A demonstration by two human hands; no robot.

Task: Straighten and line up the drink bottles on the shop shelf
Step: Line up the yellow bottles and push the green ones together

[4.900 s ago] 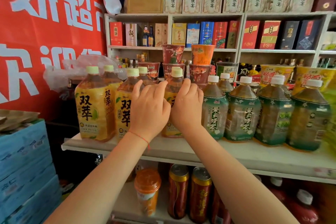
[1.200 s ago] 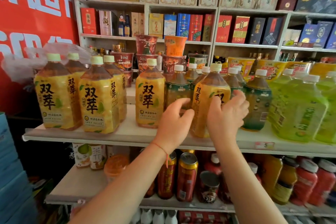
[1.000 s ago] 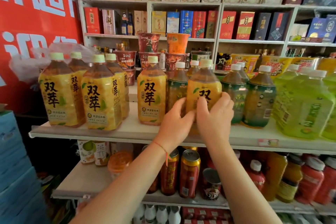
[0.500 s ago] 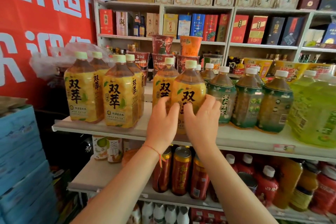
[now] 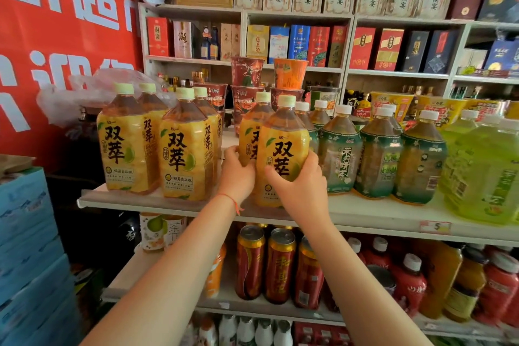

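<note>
A small grocery shop is showing itself here: rows of drink bottles (image 5: 184, 146) are standing on a shelf (image 5: 365, 212) bearing a price tag (image 5: 436, 226), boxed liquor (image 5: 306, 42) is filling the wall shelves, and a red banner (image 5: 56, 36) is hanging alongside.

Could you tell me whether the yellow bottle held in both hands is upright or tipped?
Tipped slightly: the yellow bottle leans left, its cap nearer the neighbouring bottle's cap.
</note>
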